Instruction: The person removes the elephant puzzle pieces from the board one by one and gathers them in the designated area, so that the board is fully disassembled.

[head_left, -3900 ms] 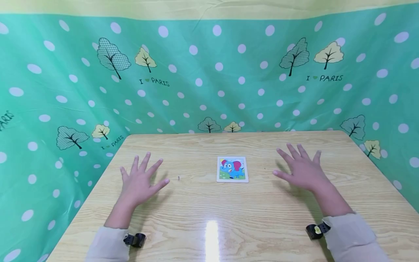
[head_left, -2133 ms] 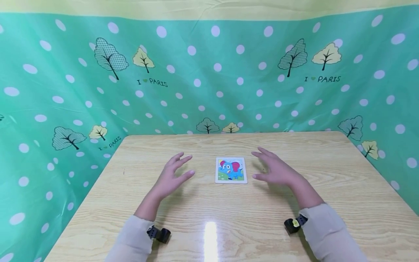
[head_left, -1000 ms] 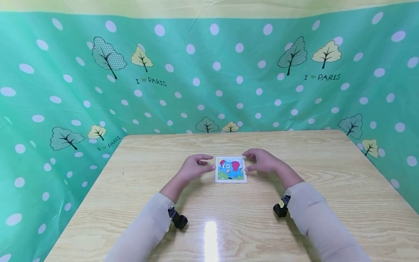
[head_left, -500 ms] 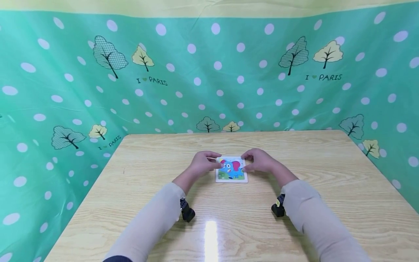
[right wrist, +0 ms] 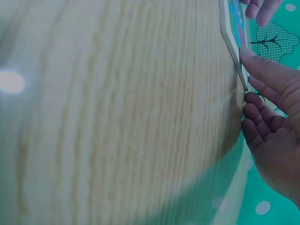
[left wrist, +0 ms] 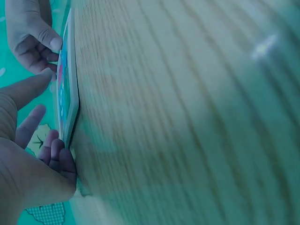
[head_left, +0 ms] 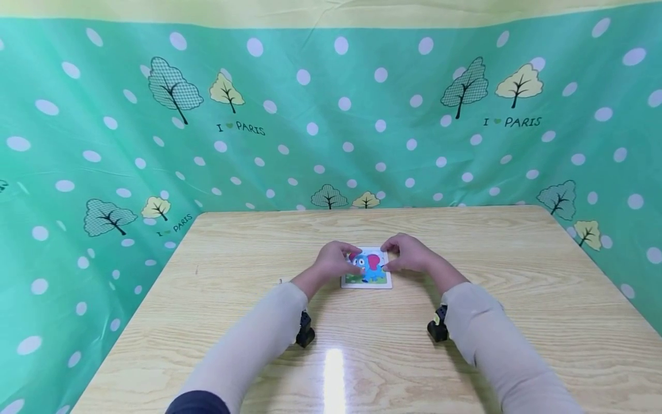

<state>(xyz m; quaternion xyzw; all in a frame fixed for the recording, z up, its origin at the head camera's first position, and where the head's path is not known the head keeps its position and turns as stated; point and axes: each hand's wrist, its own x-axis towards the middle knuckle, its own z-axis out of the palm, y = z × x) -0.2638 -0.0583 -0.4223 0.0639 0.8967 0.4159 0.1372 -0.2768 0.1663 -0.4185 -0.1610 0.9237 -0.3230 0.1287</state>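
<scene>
A flat square picture board with a blue elephant and a white border lies on the table. My right hand holds it at its right edge; in the right wrist view the thumb rests on the border and the other fingers are curled by the edge. My left hand reaches over the picture's left part, covering some of the elephant. In the left wrist view its thumb stretches across the board's face, thumb and forefinger apart. Whether that hand touches the surface is unclear.
The light wooden table extends around the board. A green dotted cloth with printed trees hangs behind and at both sides. A tiny speck shows left of my left hand. Bright glare lies near the front.
Both hands came in from the table's sides to the board. My right hand took its right edge; my left hand moved right, from beside the left edge to over the picture. The board stays put.
</scene>
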